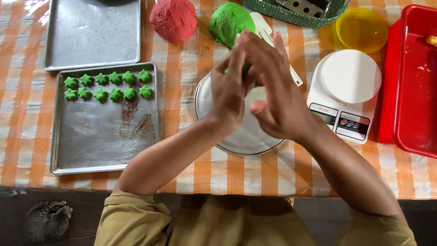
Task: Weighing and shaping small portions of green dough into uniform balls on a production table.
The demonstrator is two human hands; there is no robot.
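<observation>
Seen from above, a person's left hand (pixel 230 93) and right hand (pixel 273 91) meet palm to palm over a round metal plate (pixel 246 139), pressed around a small piece of green dough (pixel 245 68) that shows only as a sliver between the fingers. The plate's near rim lies just below the wrists.

Left of the left hand, a metal baking tray (pixel 100 150) holds two rows of green star-shaped cookies (pixel 108 86) along its far edge; the rest of its floor is bare metal with a brown smear. Beyond it sits a second baking tray (pixel 91 34).

Past the fingertips lie a red dough ball (pixel 173 19) and a green dough ball (pixel 227 22), with a white spatula (pixel 266 32) beside the green one. Farther off are a green woven basket (pixel 296 16) and a yellow bowl (pixel 362 28).

Just right of the right hand stands a white kitchen scale (pixel 346 91) with a round platform and a small display panel facing the person. A red plastic tray (pixel 412 82) runs along the right edge.

The desk (pixel 227 175) wears an orange and white checked cloth under clear plastic. Below its near edge, left of the person's elbow, a tabby cat (pixel 45 221) lies curled on the dark floor.
</observation>
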